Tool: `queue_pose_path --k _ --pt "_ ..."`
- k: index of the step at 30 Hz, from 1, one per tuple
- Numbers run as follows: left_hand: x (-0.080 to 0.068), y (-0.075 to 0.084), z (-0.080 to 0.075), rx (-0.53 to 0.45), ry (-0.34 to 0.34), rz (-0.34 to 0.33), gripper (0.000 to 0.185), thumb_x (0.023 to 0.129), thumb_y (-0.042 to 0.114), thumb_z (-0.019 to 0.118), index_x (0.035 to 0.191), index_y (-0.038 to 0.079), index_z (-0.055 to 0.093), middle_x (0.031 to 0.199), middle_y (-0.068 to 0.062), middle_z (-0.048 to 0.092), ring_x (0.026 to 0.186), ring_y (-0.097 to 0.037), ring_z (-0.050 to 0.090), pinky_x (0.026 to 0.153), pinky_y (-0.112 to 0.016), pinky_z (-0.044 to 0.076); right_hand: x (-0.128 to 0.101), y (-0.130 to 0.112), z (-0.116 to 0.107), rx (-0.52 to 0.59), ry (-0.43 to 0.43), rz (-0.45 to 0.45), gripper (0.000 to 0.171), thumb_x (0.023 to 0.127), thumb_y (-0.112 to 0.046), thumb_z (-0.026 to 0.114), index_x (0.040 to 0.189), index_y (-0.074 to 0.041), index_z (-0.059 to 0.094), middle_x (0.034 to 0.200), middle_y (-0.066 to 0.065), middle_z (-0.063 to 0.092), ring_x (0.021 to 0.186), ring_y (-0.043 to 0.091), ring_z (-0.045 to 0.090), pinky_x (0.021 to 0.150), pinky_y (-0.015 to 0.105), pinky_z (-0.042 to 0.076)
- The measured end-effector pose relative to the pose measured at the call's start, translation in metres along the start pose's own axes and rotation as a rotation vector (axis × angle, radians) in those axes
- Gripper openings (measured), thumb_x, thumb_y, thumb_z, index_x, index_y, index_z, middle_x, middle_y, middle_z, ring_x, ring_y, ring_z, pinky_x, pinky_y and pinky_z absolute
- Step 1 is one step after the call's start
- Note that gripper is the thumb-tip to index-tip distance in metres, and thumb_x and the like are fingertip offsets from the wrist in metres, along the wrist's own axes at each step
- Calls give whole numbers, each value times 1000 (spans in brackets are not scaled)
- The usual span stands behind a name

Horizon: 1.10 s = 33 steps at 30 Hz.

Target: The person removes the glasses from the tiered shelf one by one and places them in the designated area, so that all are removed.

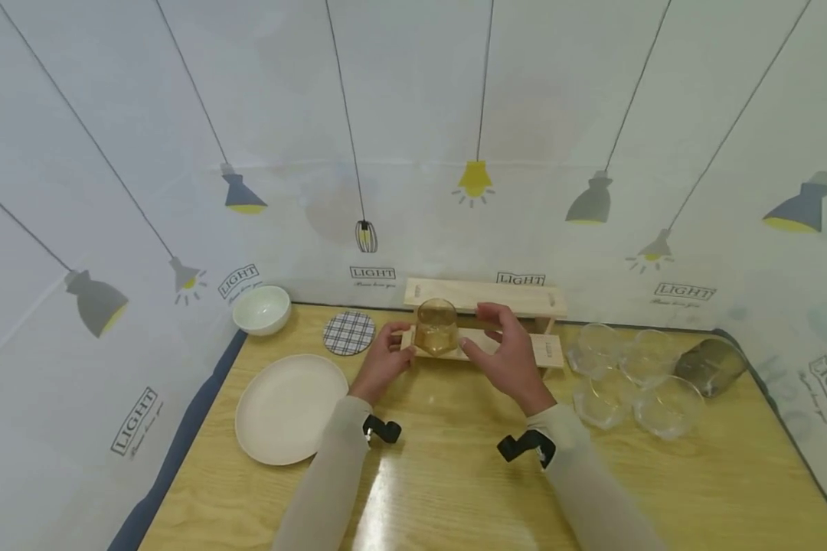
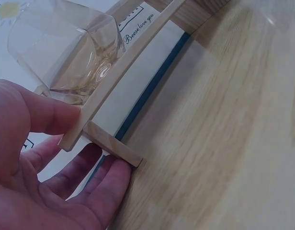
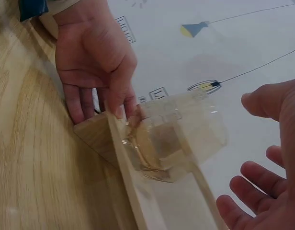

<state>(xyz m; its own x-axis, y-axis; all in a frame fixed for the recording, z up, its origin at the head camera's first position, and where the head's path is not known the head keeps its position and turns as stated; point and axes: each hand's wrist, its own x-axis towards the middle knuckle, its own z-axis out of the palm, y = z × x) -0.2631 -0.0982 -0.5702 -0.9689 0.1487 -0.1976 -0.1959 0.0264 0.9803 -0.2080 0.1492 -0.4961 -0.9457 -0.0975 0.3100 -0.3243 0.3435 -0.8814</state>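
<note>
A clear amber-tinted glass [image 1: 436,327] [image 2: 66,48] [image 3: 181,139] rests tilted on the lower rails of a pale wooden rack [image 1: 517,298] [image 2: 114,67] [image 3: 97,134] at the back of the table. My left hand [image 1: 386,356] [image 2: 42,191] [image 3: 95,62] holds the rack's left end, thumb on the rail beside the glass and fingers against the end piece. My right hand [image 1: 506,356] [image 3: 272,158] hovers just right of the glass with fingers spread. A small gap separates it from the glass, and it holds nothing.
On the wooden table [image 1: 455,490] lie a white plate [image 1: 291,408], a white bowl [image 1: 262,309] and a checked coaster [image 1: 348,333] at the left. Several clear glasses [image 1: 627,375] and a dark glass [image 1: 710,366] on its side stand at the right.
</note>
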Motion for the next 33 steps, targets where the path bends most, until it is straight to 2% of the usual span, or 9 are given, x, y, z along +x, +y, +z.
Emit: queue_pose_path --k 6,11,14,18,25,33 --pt "-1 2 0 14 2 6 48 101 6 66 147 15 53 135 -20 57 104 -20 61 80 -34 56 20 5 24 -1 16 40 76 92 -36 84 153 -7 47 151 15 55 140 33 52 115 57 46" --pt "-2 0 0 6 -9 13 49 102 7 66 148 16 52 133 -18 56 96 -18 60 78 -34 54 30 6 35 -25 -12 70 86 89 -43 86 156 -10 45 151 12 54 141 32 50 114 57 47" --pt "-2 0 0 6 -15 12 50 102 8 66 149 15 51 131 -17 55 93 -18 59 77 -35 53 33 7 41 -40 -36 87 89 87 -42 87 158 -11 43 153 12 53 143 32 50 114 55 47" --pt "-1 1 0 8 -10 16 51 101 8 66 149 15 51 133 -18 56 98 -19 60 78 -34 54 35 10 48 -90 -43 106 92 86 -41 89 160 -13 42 153 11 52 142 31 51 115 54 47" --pt "-2 3 0 25 3 14 51 101 8 67 149 15 52 135 -20 57 102 -20 61 79 -34 56 32 18 52 -120 -49 116 89 83 -33 92 156 -12 46 145 13 54 134 30 54 108 51 53" --pt "-3 5 1 25 8 3 50 100 7 67 148 16 52 135 -19 57 102 -19 61 80 -33 55 27 19 50 -67 -57 125 86 85 -27 91 156 -14 45 147 13 55 135 32 55 111 50 52"
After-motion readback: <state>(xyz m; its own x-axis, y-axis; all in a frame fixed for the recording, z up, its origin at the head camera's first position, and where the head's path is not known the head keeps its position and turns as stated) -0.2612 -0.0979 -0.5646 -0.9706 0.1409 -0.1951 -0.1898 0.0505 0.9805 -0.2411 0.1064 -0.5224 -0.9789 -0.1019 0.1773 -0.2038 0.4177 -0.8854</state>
